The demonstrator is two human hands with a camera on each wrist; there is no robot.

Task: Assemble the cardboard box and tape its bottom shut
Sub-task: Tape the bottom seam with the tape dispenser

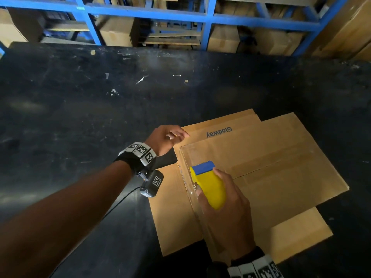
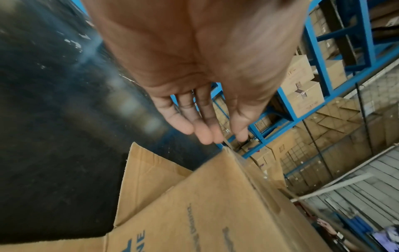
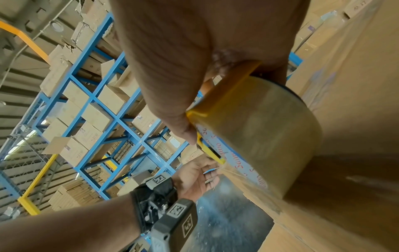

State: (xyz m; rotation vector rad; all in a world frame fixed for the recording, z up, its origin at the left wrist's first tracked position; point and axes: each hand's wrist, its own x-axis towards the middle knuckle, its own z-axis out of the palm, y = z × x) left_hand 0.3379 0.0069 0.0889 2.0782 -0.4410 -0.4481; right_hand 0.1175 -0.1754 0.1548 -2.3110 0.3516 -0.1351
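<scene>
From the head view, the cardboard box (image 1: 251, 167) stands bottom-up on the dark table (image 1: 80, 117), at its near right part, its outer flaps splayed flat around it; "Glodway" is printed upside down on the far flap. The right hand (image 1: 224, 209) wraps a yellow and blue tape dispenser (image 1: 207, 184) at the box's left edge, where clear tape already shines. The left hand (image 1: 166, 138) hovers by the far left corner, fingers loosely curled and holding nothing. The left wrist view shows relaxed fingers (image 2: 194, 122) above that corner, not touching; the side print is too blurred to read beyond "NE". In the right wrist view the roll (image 3: 259, 133) bears red script that cannot be read. The box looks light and stiff, likely to slide, so bracing a corner seems wise.
</scene>
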